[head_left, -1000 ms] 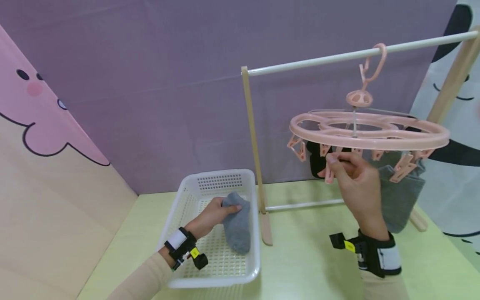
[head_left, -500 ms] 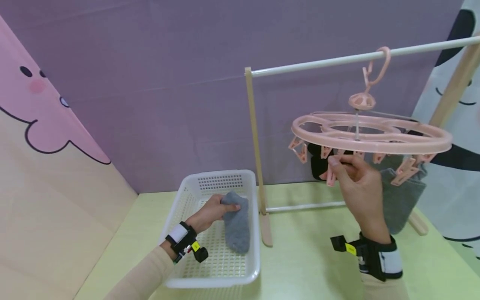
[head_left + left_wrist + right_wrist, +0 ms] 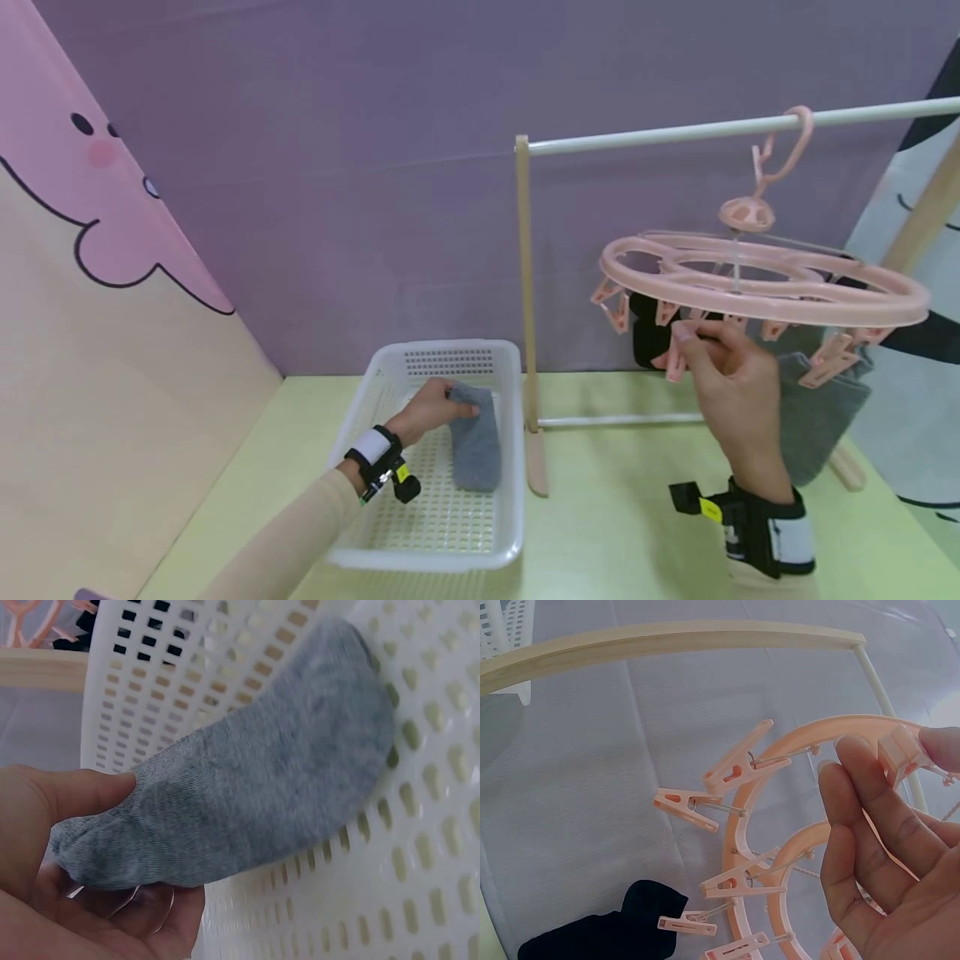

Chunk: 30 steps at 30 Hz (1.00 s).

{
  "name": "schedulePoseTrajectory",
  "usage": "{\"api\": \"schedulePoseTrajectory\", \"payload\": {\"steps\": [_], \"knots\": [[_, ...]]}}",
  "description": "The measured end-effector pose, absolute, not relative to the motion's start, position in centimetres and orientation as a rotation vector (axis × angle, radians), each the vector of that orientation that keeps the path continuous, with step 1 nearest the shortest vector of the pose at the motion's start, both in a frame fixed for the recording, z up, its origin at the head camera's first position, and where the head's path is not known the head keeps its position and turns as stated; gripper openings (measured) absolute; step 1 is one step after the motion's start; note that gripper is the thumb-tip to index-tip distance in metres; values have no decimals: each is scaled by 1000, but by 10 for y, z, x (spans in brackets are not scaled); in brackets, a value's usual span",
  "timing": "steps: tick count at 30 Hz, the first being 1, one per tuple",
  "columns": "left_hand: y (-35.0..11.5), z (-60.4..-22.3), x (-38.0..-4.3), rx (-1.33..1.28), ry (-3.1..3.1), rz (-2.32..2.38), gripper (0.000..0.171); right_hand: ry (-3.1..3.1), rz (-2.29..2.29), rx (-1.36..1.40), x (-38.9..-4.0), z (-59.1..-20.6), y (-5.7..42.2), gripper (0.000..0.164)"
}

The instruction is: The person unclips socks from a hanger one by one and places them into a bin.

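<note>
My left hand point(image 3: 433, 410) holds a grey sock point(image 3: 477, 446) by its cuff inside the white basket point(image 3: 512, 500). The left wrist view shows the thumb on top of the sock point(image 3: 270, 757) and the fingers beneath. My right hand point(image 3: 738, 387) is raised under the front rim of a pink round clip hanger point(image 3: 765, 308), pinching a pink clothespin point(image 3: 676, 358) between thumb and fingers. The right wrist view has this clothespin point(image 3: 901, 754) against the thumb, the other fingers extended beside it. A black sock point(image 3: 600, 930) hangs from another clip there, and grey cloth point(image 3: 817, 417) hangs behind my right hand.
The hanger hooks over the white bar point(image 3: 660, 136) of a rack with wooden posts point(image 3: 527, 292). The rack's left foot point(image 3: 537, 467) stands close to the basket's right side. Several other clothespins point(image 3: 831, 360) dangle from the ring. A purple backdrop point(image 3: 337, 208) closes off the back.
The head view has turned slightly left, so the rack and hanger sit further right in it. Both hands keep their hold on the sock and the clothespin.
</note>
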State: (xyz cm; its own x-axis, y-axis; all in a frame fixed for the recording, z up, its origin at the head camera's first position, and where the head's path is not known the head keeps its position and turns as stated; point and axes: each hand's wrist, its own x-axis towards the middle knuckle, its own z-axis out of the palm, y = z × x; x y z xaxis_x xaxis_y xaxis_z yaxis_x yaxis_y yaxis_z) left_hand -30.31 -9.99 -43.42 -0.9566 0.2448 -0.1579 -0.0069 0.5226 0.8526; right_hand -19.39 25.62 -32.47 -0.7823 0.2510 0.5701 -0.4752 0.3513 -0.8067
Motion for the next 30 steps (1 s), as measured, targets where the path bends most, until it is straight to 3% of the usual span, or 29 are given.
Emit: {"api": "schedulePoseTrajectory", "payload": {"steps": [5, 8, 17, 30], "knots": [[-92, -439, -310, 215, 2528, 1401, 15, -2021, 1458, 153, -194, -326, 265, 15], [-85, -442, -315, 238, 2532, 1401, 26, -2033, 1446, 105, -192, -328, 272, 15], [-69, -450, -322, 296, 2564, 1406, 34, -2040, 1457, 69, -191, -330, 284, 22], [-57, -440, -323, 385, 2744, 1275, 47, -1987, 1485, 115, -197, -326, 290, 13]]}}
